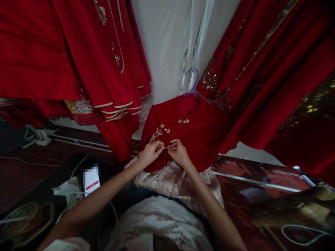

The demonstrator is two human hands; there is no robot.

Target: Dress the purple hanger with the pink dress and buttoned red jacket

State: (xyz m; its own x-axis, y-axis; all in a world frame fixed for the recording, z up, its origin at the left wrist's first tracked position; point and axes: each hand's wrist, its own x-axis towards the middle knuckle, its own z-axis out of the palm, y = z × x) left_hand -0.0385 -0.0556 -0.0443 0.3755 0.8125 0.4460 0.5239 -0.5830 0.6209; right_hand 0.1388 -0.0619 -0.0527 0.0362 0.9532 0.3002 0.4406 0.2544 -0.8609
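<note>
A red jacket (201,134) on a purple hanger (194,82) is spread in front of me, over pale patterned fabric (180,184). Flower-shaped jewelled fasteners run down its front; the upper fastener (183,121) lies across the front below the collar. Beaded tassels (157,133) hang from another ornament at the left. Both hands meet at a lower fastener (169,147). My left hand (153,151) pinches its left end, fingers closed. My right hand (178,151) pinches the flower at the right end. Fingertips partly cover the fastener, so whether its halves are joined cannot be made out.
Red garments with pale edging (112,69) hang at the left, and red garments with gold sequins (251,69) at the right. White cabinet doors (164,42) stand behind. At lower left are a phone (91,181), a power strip (68,188) and coiled cord (21,219).
</note>
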